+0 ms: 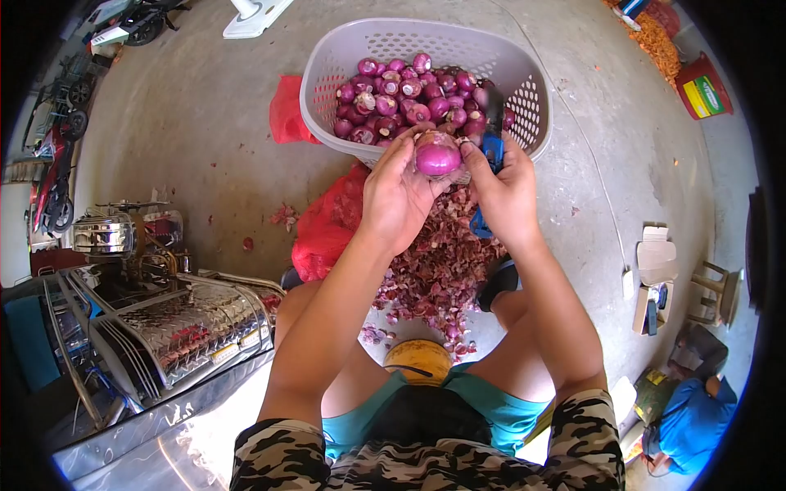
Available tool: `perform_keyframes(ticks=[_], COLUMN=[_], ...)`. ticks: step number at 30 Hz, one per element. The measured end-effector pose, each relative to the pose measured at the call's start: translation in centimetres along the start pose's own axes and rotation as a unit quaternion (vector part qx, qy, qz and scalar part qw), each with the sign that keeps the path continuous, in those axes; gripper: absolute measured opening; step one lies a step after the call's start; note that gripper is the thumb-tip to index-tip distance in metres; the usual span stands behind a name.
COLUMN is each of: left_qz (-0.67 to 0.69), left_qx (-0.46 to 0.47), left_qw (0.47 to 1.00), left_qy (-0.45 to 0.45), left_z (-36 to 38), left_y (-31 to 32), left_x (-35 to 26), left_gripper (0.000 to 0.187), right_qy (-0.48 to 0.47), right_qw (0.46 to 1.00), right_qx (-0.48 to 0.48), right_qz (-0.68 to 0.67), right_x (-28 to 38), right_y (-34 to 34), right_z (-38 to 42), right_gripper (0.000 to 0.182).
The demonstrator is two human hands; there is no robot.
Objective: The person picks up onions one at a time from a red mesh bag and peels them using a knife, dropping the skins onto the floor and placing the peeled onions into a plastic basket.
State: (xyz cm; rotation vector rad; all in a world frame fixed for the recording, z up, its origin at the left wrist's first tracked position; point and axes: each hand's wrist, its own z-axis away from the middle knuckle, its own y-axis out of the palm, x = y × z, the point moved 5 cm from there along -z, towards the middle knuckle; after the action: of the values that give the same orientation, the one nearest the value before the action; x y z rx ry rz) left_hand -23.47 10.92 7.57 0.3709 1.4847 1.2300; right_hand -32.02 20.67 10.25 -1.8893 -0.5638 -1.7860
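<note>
My left hand (391,196) is closed around a red onion (438,159), whose shiny purple side faces me and whose upper part still carries some dry skin. In my right hand (509,195) is a blue-handled knife (491,150), its dark, blurred blade pointing away from me. The right thumb reaches to the onion's right side. Just beyond both hands stands a grey perforated basket (426,31) holding many peeled red onions (409,92). Below the hands, a heap of loose onion skins (438,266) covers the floor between my legs.
A red mesh bag (327,225) lies left of the skins. A yellow container (417,360) sits between my legs. Chromed metal machinery (196,319) is at left. A cable (602,180) crosses the floor near an open box (655,286). A person in blue (696,421) is at lower right.
</note>
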Motion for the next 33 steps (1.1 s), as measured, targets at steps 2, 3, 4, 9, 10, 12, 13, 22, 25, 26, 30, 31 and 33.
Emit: perform_keyframes(ticks=[2,3,4,9,10,12,13,22,25,26,30,31,33], left_qz=[0.002,0.002,0.002,-0.013,-0.017,-0.034,-0.043,-0.135,-0.214,-0.221,-0.24,-0.242,-0.216], left_qx=[-0.012,-0.02,-0.027,-0.064,-0.081,-0.097,-0.104,-0.117,-0.118,-0.126,-0.127,-0.121,-0.103], left_qw=[1.0,1.0,1.0,0.998,0.997,0.995,0.993,0.983,0.969,0.966,0.962,0.963,0.971], left_qy=[-0.002,-0.003,-0.004,0.0,0.006,0.02,0.027,0.051,0.039,0.042,0.028,0.017,0.016], left_z=[0.0,0.0,0.0,-0.4,-0.5,-0.3,-0.1,0.6,0.8,0.8,0.8,0.8,0.6], left_y=[-0.2,-0.2,-0.3,-1.9,-2.2,-2.2,-2.0,0.0,-0.3,-0.5,-1.1,-1.2,-1.6], left_x=[0.2,0.2,0.2,0.0,-0.1,-0.3,-0.4,-1.0,-1.6,-1.9,-2.8,-2.9,-2.9], left_gripper=[0.029,0.029,0.03,0.033,0.033,0.034,0.035,0.047,0.049,0.049,0.045,0.043,0.038], right_qy=[-0.013,-0.025,-0.038,-0.092,-0.122,-0.109,-0.103,-0.141,-0.094,-0.115,-0.088,-0.078,-0.058], right_qw=[1.0,1.0,0.999,0.992,0.987,0.989,0.99,0.972,0.985,0.984,0.99,0.992,0.992], right_qx=[-0.003,-0.005,-0.007,0.053,0.056,0.044,0.038,0.017,-0.02,-0.039,-0.077,-0.047,0.015], right_qz=[0.016,0.016,0.017,0.069,0.092,0.093,0.094,0.185,0.145,0.128,0.081,0.091,0.111], right_x=[0.0,-0.2,-0.4,-0.6,-0.4,-0.2,-0.1,0.5,-0.4,-0.9,-0.3,-0.4,-0.1], right_y=[0.0,0.2,0.3,0.9,1.0,1.2,1.3,1.8,1.0,0.5,-1.4,-1.6,-1.8], right_z=[0.1,0.2,0.2,0.3,0.5,0.7,0.8,1.2,0.6,0.1,-1.2,-1.4,-1.6], right_gripper=[0.016,0.017,0.018,0.019,0.019,0.019,0.019,0.019,0.02,0.019,0.015,0.015,0.017])
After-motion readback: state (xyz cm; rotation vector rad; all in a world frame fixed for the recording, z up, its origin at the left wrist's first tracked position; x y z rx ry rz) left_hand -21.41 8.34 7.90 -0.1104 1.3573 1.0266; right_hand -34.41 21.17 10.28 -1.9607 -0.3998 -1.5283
